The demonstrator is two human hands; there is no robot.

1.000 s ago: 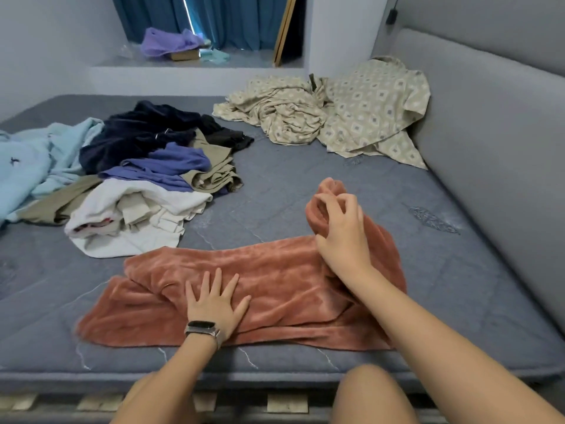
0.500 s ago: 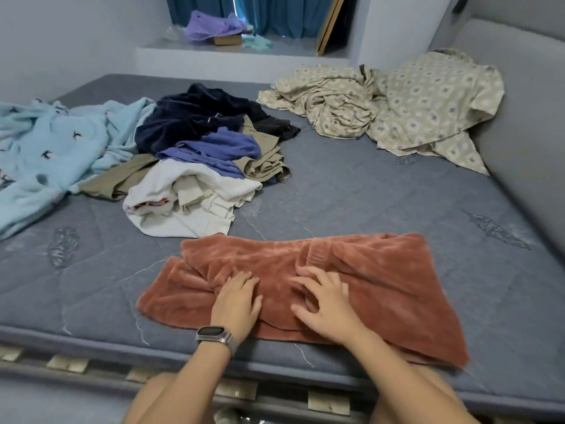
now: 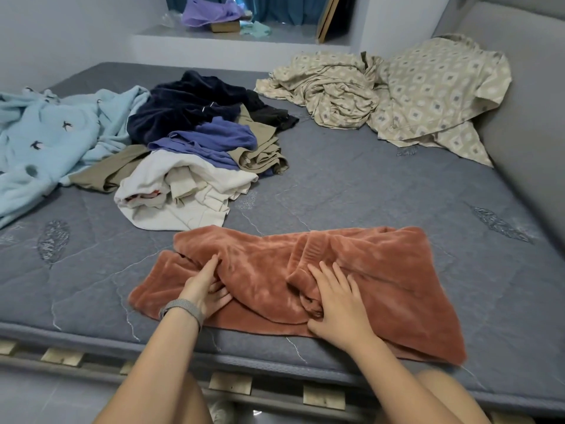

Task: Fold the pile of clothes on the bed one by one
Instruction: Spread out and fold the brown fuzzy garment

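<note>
We have the rust-coloured fleece garment spread along the near edge of the bed. Our left hand pinches a fold of it between thumb and fingers, and our right hand lies on it with fingers straight and spread, gripping nothing. The pile of clothes sits just behind, a patterned sheet at the far right.
</note>
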